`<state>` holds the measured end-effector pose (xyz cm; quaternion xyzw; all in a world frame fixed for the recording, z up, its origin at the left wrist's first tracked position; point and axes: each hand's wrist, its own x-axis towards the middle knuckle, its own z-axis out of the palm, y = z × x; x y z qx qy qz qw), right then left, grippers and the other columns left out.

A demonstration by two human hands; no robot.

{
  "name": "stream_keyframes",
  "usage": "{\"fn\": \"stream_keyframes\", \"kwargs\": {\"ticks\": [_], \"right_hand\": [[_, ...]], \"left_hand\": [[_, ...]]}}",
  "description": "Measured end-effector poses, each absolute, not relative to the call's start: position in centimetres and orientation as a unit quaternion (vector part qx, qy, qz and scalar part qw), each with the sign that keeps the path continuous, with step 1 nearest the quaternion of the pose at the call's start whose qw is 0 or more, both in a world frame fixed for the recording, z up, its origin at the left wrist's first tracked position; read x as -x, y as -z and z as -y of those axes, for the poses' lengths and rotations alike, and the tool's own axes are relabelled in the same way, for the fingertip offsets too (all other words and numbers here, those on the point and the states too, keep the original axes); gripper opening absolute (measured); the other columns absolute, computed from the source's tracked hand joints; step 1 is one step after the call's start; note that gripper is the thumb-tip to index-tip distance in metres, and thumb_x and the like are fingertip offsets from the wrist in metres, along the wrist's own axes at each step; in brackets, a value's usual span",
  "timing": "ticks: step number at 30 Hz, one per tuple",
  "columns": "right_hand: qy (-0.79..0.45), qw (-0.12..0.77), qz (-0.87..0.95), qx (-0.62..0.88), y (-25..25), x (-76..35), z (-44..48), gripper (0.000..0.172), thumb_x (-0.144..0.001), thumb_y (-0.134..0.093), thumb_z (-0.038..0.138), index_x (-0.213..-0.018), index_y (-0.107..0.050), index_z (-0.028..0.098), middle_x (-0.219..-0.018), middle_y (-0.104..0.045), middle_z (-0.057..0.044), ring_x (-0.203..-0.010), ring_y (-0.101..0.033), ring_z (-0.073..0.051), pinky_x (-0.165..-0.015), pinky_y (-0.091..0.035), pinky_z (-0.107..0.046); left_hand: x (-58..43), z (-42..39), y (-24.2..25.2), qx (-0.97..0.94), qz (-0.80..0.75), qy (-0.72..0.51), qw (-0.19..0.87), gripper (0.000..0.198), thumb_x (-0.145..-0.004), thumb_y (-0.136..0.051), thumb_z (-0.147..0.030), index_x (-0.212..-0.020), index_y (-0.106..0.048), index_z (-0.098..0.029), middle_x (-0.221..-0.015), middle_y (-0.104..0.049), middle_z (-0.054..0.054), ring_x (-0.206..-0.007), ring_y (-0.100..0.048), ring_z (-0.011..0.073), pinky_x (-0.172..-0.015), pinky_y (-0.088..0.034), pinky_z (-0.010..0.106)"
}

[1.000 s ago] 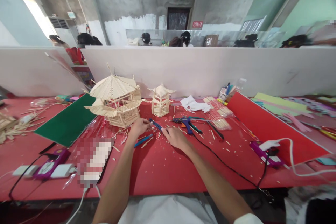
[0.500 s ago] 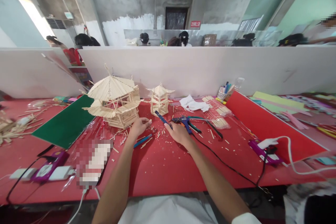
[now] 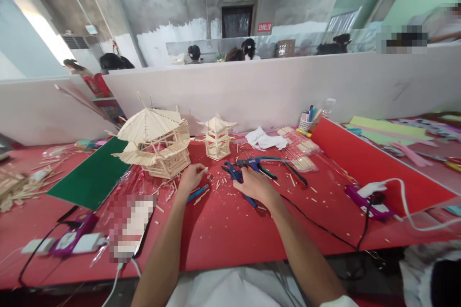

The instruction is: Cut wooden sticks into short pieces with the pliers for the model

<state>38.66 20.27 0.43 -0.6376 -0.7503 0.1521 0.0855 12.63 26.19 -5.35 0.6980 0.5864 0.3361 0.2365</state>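
My left hand [image 3: 192, 180] is closed in a pinch on a small piece of wooden stick [image 3: 206, 170], just right of the larger stick pavilion. My right hand [image 3: 254, 184] is closed around blue-handled pliers [image 3: 231, 171]; their dark head points up and left, and a handle sticks out below my palm. A blue pen-like tool [image 3: 197, 194] lies beside my left hand. Behind my hands stand the larger pavilion of pale sticks [image 3: 153, 139] and a smaller stick tower [image 3: 217, 138]. A blue glue gun [image 3: 255, 163] rests just beyond my right hand.
Stick scraps [image 3: 219, 182] litter the red table [image 3: 212, 244]. To the left are a green board [image 3: 90, 172], a phone [image 3: 133, 228] and a power strip [image 3: 74, 235]. A red board [image 3: 374, 168], white tissue [image 3: 266, 139] and a cable [image 3: 317, 225] lie rightward.
My right hand has shifted slightly right and turned; the blue tool in it now lies lower, its head drawn back from the small tower. My left hand keeps its pinch in place.
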Motion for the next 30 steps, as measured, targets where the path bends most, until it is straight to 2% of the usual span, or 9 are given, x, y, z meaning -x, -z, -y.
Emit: {"fn": "stream_keyframes", "kwargs": {"ticks": [8,20,23,26,30], "right_hand": [[-0.122,0.045,0.728,0.673,0.6,-38.6,-19.8,0.065,-0.082,-0.055,0.047,-0.128,-0.055,0.001,-0.132,-0.054,-0.03,-0.125,-0.048,-0.042,-0.094,-0.042,-0.047],[-0.081,0.023,0.743,0.664,1.1,-37.8,-18.7,0.064,-0.082,-0.065,0.047,-0.127,-0.053,0.003,-0.127,-0.054,-0.031,-0.121,-0.049,-0.04,-0.089,-0.046,-0.046],[-0.051,0.052,0.772,0.631,0.4,-37.8,-18.9,0.051,-0.088,-0.062,0.043,-0.123,-0.056,0.008,-0.126,-0.056,-0.027,-0.122,-0.048,-0.037,-0.089,-0.047,-0.044],[-0.041,0.121,0.818,0.56,-0.3,-37.4,-19.4,0.036,-0.094,-0.056,0.035,-0.122,-0.056,0.013,-0.119,-0.062,-0.018,-0.115,-0.055,-0.029,-0.091,-0.046,-0.038],[-0.042,0.19,0.87,0.453,-0.6,-35.8,-20.4,0.043,-0.093,-0.06,0.028,-0.133,-0.048,0.018,-0.124,-0.062,-0.013,-0.115,-0.057,-0.025,-0.091,-0.046,-0.033]], "left_hand": [[-13.4,-25.6,4.6,-0.677,-0.608,-0.333,0.249,0.015,-0.077,-0.066,-0.03,-0.084,-0.073,-0.019,-0.089,-0.075,0.008,-0.087,-0.066,0.0222,-0.078,-0.048,0.027],[-13.7,-25.4,4.5,-0.688,-0.613,-0.307,0.237,0.015,-0.081,-0.064,-0.031,-0.084,-0.071,-0.019,-0.085,-0.073,0.007,-0.084,-0.065,0.0203,-0.077,-0.046,0.027],[-13.7,-25.4,4.4,-0.699,-0.582,-0.333,0.246,0.017,-0.082,-0.062,-0.033,-0.084,-0.07,-0.018,-0.084,-0.072,0.006,-0.081,-0.064,0.0191,-0.077,-0.046,0.027],[-14.2,-25.3,4.1,-0.707,-0.522,-0.376,0.293,0.023,-0.082,-0.062,-0.038,-0.08,-0.069,-0.016,-0.081,-0.071,0.005,-0.076,-0.061,0.0175,-0.076,-0.046,0.027],[-15.4,-24.9,3.4,-0.67,-0.45,-0.419,0.417,0.034,-0.076,-0.069,-0.047,-0.08,-0.068,-0.013,-0.076,-0.069,0.004,-0.07,-0.059,0.0153,-0.072,-0.046,0.026]]}}
